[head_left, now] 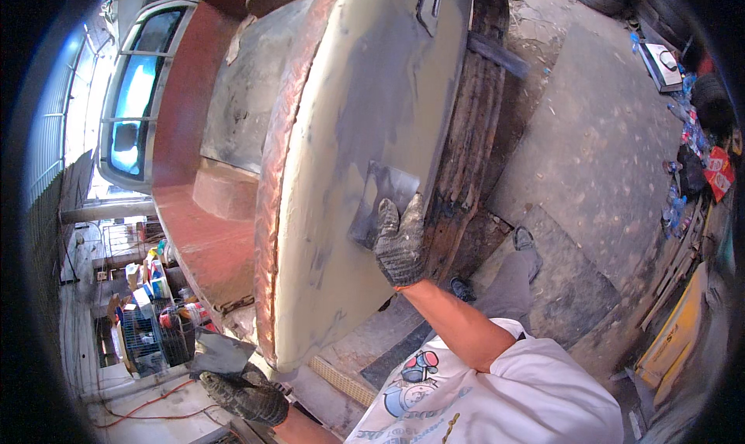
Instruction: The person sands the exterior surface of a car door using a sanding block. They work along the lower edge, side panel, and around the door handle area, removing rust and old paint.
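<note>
From where I stand, blue lettering (415, 428) curves across a white shirt (535, 390) near six o'clock; marks show on a red bag (719, 174), three o'clock, and yellow board (673, 337), four o'clock. None reads clearly.

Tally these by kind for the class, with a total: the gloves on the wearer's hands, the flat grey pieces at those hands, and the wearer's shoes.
Gloves: 2 (left glove, right glove)
Flat grey pieces: 2 (left piece, right piece)
Shoes: 2 (upper shoe, lower shoe)
Total: 6
</note>
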